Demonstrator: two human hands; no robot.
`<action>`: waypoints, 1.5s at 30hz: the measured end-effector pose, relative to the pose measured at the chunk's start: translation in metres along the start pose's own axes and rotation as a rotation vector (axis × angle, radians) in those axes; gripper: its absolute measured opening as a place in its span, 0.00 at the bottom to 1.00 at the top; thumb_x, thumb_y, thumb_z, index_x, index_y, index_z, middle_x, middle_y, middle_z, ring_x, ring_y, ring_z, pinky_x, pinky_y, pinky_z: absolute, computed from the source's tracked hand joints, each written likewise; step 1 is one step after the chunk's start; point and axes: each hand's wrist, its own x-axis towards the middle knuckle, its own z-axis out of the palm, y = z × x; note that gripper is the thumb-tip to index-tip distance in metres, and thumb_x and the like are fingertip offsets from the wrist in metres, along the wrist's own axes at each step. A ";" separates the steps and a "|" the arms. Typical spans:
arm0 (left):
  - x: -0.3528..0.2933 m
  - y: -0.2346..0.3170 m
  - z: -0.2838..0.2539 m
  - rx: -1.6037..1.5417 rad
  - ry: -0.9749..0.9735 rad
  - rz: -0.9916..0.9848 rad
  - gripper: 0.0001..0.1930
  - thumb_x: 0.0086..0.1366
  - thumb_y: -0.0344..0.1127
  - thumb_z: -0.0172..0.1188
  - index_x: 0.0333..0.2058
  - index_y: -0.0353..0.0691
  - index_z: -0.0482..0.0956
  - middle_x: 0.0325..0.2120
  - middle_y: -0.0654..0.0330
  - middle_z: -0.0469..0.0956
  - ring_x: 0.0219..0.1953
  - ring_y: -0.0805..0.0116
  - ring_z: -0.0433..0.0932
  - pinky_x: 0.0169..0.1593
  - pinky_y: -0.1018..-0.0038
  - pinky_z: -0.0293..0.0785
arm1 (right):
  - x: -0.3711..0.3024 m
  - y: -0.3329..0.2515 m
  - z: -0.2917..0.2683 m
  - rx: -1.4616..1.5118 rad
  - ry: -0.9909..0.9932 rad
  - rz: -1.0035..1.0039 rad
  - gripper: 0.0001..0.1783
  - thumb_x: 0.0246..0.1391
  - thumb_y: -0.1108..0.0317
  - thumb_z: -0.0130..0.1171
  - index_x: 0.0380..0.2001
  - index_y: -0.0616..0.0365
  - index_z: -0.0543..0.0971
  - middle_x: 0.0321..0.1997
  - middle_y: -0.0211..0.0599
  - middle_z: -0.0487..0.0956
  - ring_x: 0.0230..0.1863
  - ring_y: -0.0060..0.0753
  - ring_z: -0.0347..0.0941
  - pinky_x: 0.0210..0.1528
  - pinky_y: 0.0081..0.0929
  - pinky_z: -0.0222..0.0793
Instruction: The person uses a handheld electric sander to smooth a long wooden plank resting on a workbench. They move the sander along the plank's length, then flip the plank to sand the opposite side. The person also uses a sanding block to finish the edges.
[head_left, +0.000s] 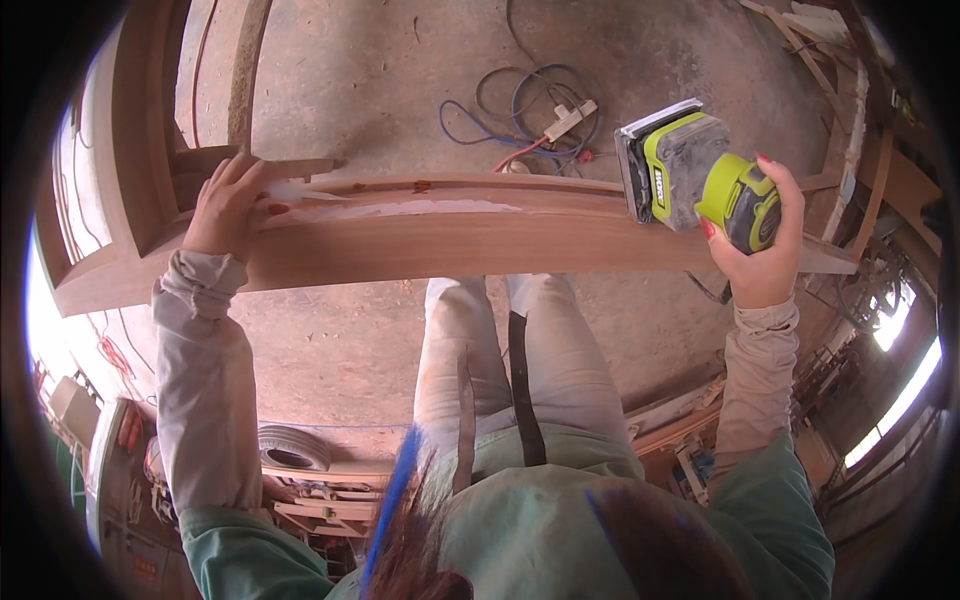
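A lime-green and black power sander (690, 170) is in my right hand (765, 250), its fingers wrapped round the rounded end. The sander is tilted, with its flat pad facing left, over the right part of a long wooden rail (430, 245). At the rail's left end rests my left hand (228, 205), fingers curled, with a thin whitish piece (290, 190) showing by the fingertips; its kind I cannot make out. A pale pinkish streak (420, 208) and small dark reddish-brown marks (422, 186) show along the rail's top.
Upright wooden frame members (120, 130) join the rail at the left. On the concrete floor beyond lie a power strip (570, 120) and coiled blue cable (445, 125). A tyre (293, 448) lies at the lower left. More wooden framing (850, 140) stands at the right.
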 end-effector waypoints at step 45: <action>-0.111 -0.064 0.074 -0.629 1.240 -0.553 0.38 0.68 0.67 0.46 0.50 0.30 0.72 0.30 0.64 0.71 0.33 0.73 0.70 0.43 0.74 0.69 | 0.013 -0.008 -0.012 0.498 -0.036 0.132 0.41 0.37 0.77 0.66 0.59 0.57 0.64 0.50 0.35 0.69 0.49 0.26 0.69 0.53 0.26 0.69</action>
